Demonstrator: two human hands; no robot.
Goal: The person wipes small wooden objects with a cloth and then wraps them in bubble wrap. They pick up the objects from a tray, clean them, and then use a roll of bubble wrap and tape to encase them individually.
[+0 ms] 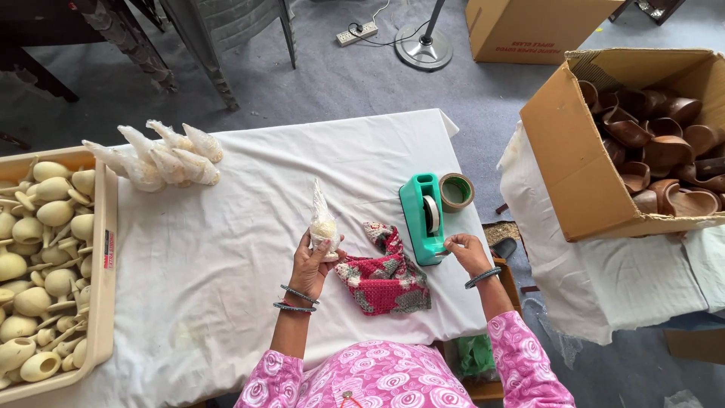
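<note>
A small pale object wrapped in clear plastic [323, 219] is gripped upright in the left hand [311, 264] above the white tablecloth [226, 249]; it seems light, probably fragile, best held at the round base. The tape end at the green tape dispenser [423, 215] is pinched by the right hand [464, 251].

A glossy teal plastic tape dispenser [424, 219] stands on matt white cloth [226, 249] beside a crinkly clear-wrapped piece [323, 219].
</note>
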